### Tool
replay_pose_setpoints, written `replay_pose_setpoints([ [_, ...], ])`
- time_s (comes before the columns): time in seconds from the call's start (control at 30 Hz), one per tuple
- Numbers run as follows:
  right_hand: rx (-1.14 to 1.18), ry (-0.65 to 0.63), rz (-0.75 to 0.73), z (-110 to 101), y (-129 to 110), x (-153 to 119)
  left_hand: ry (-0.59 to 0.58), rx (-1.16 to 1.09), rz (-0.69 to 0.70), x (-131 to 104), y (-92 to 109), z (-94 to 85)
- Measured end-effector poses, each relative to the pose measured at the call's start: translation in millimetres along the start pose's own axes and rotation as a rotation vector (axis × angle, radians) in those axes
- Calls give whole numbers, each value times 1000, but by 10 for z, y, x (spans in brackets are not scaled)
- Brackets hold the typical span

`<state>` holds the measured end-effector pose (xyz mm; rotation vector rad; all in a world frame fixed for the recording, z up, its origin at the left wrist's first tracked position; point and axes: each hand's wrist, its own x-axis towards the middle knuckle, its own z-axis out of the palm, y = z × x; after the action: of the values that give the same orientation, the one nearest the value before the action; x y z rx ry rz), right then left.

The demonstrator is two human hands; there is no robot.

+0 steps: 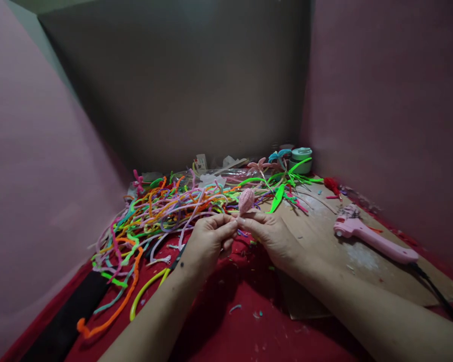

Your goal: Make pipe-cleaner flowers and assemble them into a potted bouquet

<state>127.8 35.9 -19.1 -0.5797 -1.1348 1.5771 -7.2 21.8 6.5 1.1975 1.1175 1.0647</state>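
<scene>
A pink pipe-cleaner bud [246,201], rounded and coiled, stands upright between my two hands. My left hand [212,235] pinches its lower end with thumb and forefinger. My right hand [269,232] also pinches at the base, its fingertips meeting those of the left. The bottom of the bud is hidden by my fingers. Just behind it lies a heap of loose pipe cleaners [181,206] in pink, orange, green, purple and yellow. A bright green leaf shape [277,198] rests to the right of the bud.
A pink corded trimmer-like tool [377,241] lies on a cardboard sheet [317,281] at right. Yellow-handled tool [143,294] and a black strip [70,317] are at left. A lidded jar [301,160] stands behind. Fuzz scraps dot the red cloth [226,332]; walls enclose three sides.
</scene>
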Motion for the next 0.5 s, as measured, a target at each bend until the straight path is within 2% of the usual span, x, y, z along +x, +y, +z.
replay_pose_setpoints([
  [0.2, 126, -79, 60, -52, 48, 38, -150, -220, -68, 8, -6, -43],
  [0.37, 234, -81, 116, -90, 113, 69, -273, -313, -135, -10, 35, -52],
  [0.5, 329, -83, 133, -98, 129, 82, -235, -191, -81, -54, 73, -4],
])
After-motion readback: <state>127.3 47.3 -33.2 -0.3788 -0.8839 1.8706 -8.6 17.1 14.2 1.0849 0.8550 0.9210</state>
